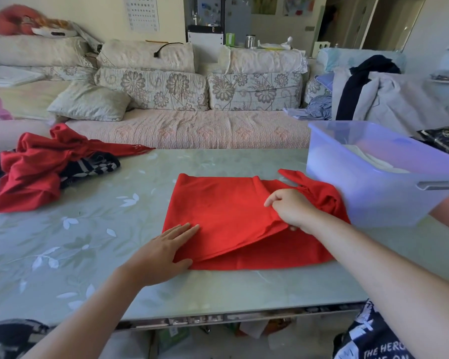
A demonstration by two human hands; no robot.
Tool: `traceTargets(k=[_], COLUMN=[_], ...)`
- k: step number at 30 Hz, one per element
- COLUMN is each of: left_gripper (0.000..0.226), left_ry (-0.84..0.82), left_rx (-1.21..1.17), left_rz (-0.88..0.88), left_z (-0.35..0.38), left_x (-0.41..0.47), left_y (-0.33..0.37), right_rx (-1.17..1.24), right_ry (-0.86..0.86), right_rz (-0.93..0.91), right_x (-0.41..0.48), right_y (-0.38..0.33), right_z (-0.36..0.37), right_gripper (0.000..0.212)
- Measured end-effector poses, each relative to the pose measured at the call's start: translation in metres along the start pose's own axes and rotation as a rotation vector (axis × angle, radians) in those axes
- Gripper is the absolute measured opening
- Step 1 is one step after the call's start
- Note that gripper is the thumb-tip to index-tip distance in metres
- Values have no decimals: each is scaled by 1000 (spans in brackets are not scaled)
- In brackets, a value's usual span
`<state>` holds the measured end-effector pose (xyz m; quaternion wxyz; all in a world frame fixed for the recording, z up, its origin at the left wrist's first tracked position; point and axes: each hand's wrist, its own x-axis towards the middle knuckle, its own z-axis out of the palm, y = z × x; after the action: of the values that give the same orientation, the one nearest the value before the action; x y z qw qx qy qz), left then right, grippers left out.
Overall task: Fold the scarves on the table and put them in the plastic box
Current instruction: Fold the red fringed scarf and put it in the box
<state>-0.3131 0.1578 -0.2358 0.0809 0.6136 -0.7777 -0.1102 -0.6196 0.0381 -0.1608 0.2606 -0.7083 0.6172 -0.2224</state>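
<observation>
Right hand (292, 208): fingers curled, pinching the upper layer of the bright red, partly folded cloth scarf (218, 211) near its right side. Left hand (163, 251): fingers straight and together, pressed flat on the same scarf's near left corner. Scarf: lies flat at mid-table beneath both hands, its loose right end bunched just beside the translucent bluish plastic box (368, 198), which stands right of the right hand and holds pale folded cloth (368, 158). Far left, well apart: a crumpled red scarf heap (34, 167) over a black-and-white checked scarf (94, 167). Support: pale green leaf-patterned table (88, 229). Behind: floral-cushioned sofa (192, 130).
</observation>
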Motion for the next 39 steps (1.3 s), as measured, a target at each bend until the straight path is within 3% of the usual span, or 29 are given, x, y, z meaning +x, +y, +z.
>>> traceTargets(k=[3, 6, 13, 17, 20, 23, 26, 31, 39], left_gripper=[60, 66, 37, 33, 46, 49, 20, 38, 66], left_ry=[-46, 17, 230, 177, 173, 257, 328, 257, 133], left_rx=[-12, -18, 32, -11, -41, -26, -70, -10, 57], left_rz=[0, 6, 80, 95, 61, 11, 14, -52, -181], left_z=[-1, -2, -3, -11, -18, -24, -29, -24, 9], left_x=[-2, -3, 1, 1, 13, 37, 65, 108, 145], left_y=[-3, -4, -3, -3, -1, -2, -7, -13, -35], right_rx=[-154, -361, -574, -633, -672, -652, -590, -493, -393], right_ry=[-152, -365, -302, -371, -446, -324, -143, 15, 28], right_rz=[-30, 19, -11, -5, 35, 16, 22, 40, -73], right_x=[-8, -12, -7, -9, -2, 22, 53, 103, 155], right_y=[18, 37, 45, 35, 24, 18, 19, 32, 38], right_z=[-4, 7, 18, 11, 10, 10, 13, 30, 62], right_gripper=[32, 30, 26, 28, 29, 34, 32, 33, 38])
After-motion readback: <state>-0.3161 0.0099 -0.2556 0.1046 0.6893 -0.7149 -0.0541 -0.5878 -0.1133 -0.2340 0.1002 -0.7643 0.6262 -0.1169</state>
